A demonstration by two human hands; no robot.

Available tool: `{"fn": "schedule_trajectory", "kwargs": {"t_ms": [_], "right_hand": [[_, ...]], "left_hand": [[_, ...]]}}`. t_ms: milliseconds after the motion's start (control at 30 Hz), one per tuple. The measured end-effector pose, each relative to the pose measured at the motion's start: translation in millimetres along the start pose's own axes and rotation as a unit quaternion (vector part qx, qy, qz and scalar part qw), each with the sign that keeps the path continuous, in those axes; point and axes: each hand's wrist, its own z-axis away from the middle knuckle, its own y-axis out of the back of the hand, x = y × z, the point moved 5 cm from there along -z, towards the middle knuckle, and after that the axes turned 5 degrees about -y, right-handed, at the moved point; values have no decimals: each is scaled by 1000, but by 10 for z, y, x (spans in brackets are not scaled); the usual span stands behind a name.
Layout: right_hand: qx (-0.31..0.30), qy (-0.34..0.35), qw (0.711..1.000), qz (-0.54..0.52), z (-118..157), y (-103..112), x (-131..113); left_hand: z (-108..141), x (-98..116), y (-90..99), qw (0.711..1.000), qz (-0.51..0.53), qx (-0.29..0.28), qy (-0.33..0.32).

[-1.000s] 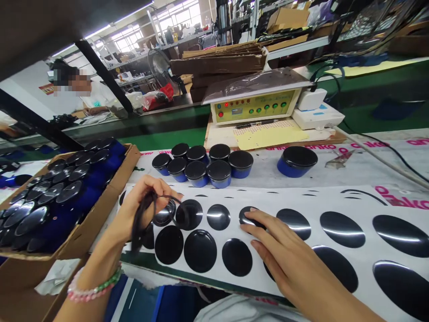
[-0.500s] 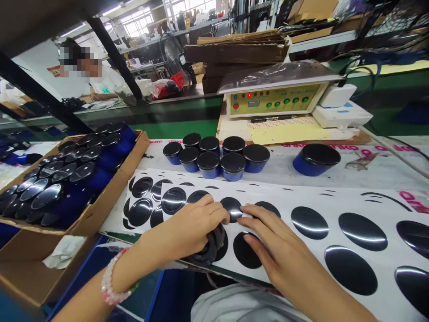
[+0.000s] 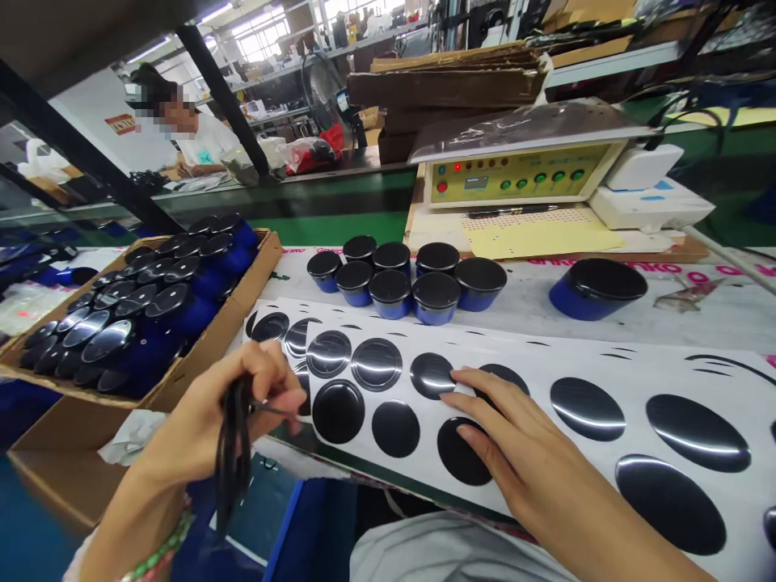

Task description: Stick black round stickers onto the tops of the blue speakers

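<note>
My left hand (image 3: 251, 388) is closed, off the near edge of the sheet. A bunch of thin black rings (image 3: 232, 461), blurred by motion, hangs from it, and a thin dark strip shows at the fingertips. Flat on the white sheet (image 3: 418, 449) rests my right hand (image 3: 506, 428), open, its fingertips beside the black discs. The sheet carries rows of glossy black discs (image 3: 395, 428). Some discs on the left, such as one round disc (image 3: 376, 364), have a ring outline around them. Another sheet with black discs (image 3: 270, 326) lies partly under it at the left.
Several blue cups with black tops (image 3: 436, 297) stand behind the sheet, one more blue cup (image 3: 597, 289) to the right. A cardboard tray (image 3: 267, 250) of similar cups is at left. A control box (image 3: 521, 174) stands at the back. A person (image 3: 206, 145) sits across the bench.
My left hand has moved left and toward me with the black rings, uncovering discs. My right hand has stayed on the sheet. The view has shifted slightly.
</note>
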Motion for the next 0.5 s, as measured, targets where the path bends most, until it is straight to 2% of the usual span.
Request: {"fn": "schedule_trajectory", "kwargs": {"t_ms": [67,133,200,333,500], "right_hand": [[-1,2,1000,7,-39,-18,-35],[-9,6,1000,2,-91,-55,-82],[-28,14,999,-9,-138,-111,-125],[-50,18,999,-6,-161,-187,-138],[-49,10,999,-1,-140,-173,-117]], "left_hand": [[-156,21,-77,994,-95,-24,-56],[-373,-44,-266,974,-193,-96,-69],[-586,-150,-459,952,-250,-167,-62],[-886,-323,-669,916,-287,-276,-40],[-1108,-379,-686,897,-282,-338,-33]]}}
